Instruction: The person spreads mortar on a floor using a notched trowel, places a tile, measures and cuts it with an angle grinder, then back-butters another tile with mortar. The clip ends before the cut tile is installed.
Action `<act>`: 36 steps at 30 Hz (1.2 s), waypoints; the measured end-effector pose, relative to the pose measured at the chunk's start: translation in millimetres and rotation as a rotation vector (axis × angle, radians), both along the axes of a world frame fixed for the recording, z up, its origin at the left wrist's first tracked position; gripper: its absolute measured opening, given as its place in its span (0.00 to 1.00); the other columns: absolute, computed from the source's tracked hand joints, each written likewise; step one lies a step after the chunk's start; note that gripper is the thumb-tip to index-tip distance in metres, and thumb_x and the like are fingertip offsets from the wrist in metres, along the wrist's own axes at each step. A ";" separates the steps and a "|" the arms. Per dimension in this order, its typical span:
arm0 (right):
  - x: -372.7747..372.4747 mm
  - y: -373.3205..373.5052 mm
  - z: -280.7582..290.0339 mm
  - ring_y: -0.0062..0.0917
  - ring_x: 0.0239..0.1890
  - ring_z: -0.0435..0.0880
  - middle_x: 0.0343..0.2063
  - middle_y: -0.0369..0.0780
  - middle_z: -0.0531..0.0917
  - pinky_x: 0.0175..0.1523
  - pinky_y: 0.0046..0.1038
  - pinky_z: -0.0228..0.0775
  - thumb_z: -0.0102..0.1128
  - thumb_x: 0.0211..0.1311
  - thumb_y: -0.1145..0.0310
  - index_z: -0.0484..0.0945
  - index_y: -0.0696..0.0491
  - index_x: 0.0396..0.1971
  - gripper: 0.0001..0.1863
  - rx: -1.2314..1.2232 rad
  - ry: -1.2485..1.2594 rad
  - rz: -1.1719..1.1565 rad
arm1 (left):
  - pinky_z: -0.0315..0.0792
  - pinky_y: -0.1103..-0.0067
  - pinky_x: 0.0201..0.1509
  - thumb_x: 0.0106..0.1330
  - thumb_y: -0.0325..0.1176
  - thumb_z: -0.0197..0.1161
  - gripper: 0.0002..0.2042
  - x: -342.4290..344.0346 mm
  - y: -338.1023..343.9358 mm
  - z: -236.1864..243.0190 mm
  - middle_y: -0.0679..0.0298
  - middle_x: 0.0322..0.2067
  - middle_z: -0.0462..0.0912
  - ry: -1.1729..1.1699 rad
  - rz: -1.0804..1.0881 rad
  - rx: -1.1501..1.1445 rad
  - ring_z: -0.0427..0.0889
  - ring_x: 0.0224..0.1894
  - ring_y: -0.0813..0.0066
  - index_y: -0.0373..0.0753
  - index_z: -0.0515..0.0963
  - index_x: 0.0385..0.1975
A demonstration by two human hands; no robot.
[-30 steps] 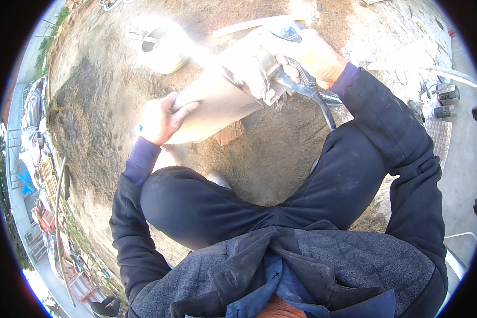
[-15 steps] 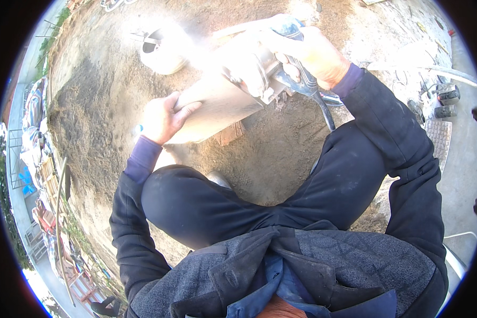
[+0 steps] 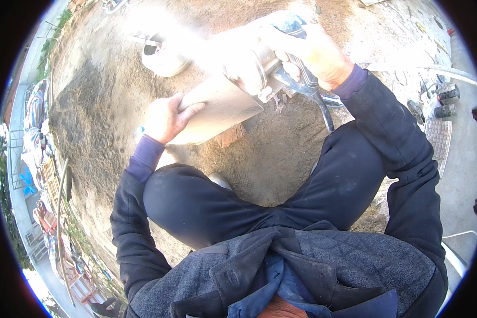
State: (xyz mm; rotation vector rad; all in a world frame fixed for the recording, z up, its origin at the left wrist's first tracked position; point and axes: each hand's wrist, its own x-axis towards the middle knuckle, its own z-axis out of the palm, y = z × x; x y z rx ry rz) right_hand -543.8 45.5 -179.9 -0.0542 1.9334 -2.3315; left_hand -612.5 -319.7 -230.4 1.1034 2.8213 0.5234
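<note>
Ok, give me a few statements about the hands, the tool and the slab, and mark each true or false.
1. The left hand rests on the pale slab. True.
2. The right hand hangs empty. False: it grips a power cutting tool.
3. Dust rises at the tool. True.
4. The slab lies on a wooden bench. False: it sits over bare dirt ground.
5. A white bucket stands beyond the slab. True.
</note>
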 end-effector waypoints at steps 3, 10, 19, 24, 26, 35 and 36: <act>0.6 -0.6 4.3 0.11 0.16 0.76 0.22 0.31 0.80 0.20 0.18 0.67 0.69 0.74 0.60 0.84 0.52 0.59 0.19 0.024 -0.001 0.003 | 0.76 0.68 0.29 0.68 0.50 0.75 0.21 0.4 0.6 0.4 0.50 0.19 0.81 -0.007 -0.006 0.027 0.83 0.21 0.54 0.36 0.82 0.30; 4.8 -0.7 12.4 0.12 0.18 0.73 0.24 0.31 0.79 0.24 0.20 0.66 0.68 0.75 0.60 0.85 0.53 0.41 0.11 0.041 0.001 -0.011 | 0.76 0.68 0.28 0.68 0.48 0.76 0.19 2.0 3.5 1.2 0.50 0.20 0.81 0.021 -0.038 0.068 0.84 0.21 0.54 0.36 0.83 0.33; 4.3 1.8 12.4 0.10 0.17 0.75 0.24 0.30 0.81 0.22 0.17 0.66 0.68 0.75 0.60 0.84 0.51 0.59 0.19 0.041 0.009 -0.023 | 0.77 0.68 0.30 0.68 0.49 0.76 0.19 2.8 8.2 3.7 0.49 0.21 0.81 0.003 -0.042 0.036 0.85 0.23 0.54 0.36 0.84 0.33; 3.5 3.4 16.5 0.10 0.17 0.75 0.23 0.29 0.80 0.22 0.17 0.66 0.66 0.76 0.60 0.84 0.51 0.60 0.18 0.039 0.027 -0.016 | 0.77 0.67 0.31 0.67 0.49 0.76 0.19 2.0 10.7 3.8 0.50 0.20 0.80 0.004 -0.045 0.027 0.84 0.22 0.53 0.36 0.84 0.33; 3.9 3.5 19.0 0.10 0.17 0.75 0.23 0.29 0.80 0.22 0.17 0.66 0.66 0.77 0.61 0.85 0.51 0.60 0.18 0.021 0.026 -0.029 | 0.77 0.67 0.31 0.67 0.49 0.76 0.19 2.4 10.3 4.2 0.50 0.20 0.80 0.004 -0.043 0.044 0.84 0.23 0.53 0.36 0.84 0.33; 13.8 2.3 26.6 0.13 0.21 0.76 0.27 0.31 0.81 0.26 0.21 0.65 0.65 0.77 0.61 0.87 0.56 0.52 0.15 0.099 0.092 -0.084 | 0.77 0.67 0.32 0.67 0.50 0.76 0.20 3.8 4.8 5.7 0.50 0.21 0.82 -0.028 -0.006 0.015 0.85 0.24 0.53 0.35 0.84 0.33; 14.0 2.1 26.4 0.13 0.21 0.76 0.26 0.31 0.81 0.26 0.21 0.65 0.65 0.77 0.62 0.87 0.56 0.51 0.14 0.104 0.098 -0.081 | 0.77 0.67 0.32 0.68 0.50 0.75 0.21 3.5 5.0 5.3 0.49 0.21 0.82 -0.026 -0.006 0.026 0.85 0.24 0.53 0.35 0.84 0.33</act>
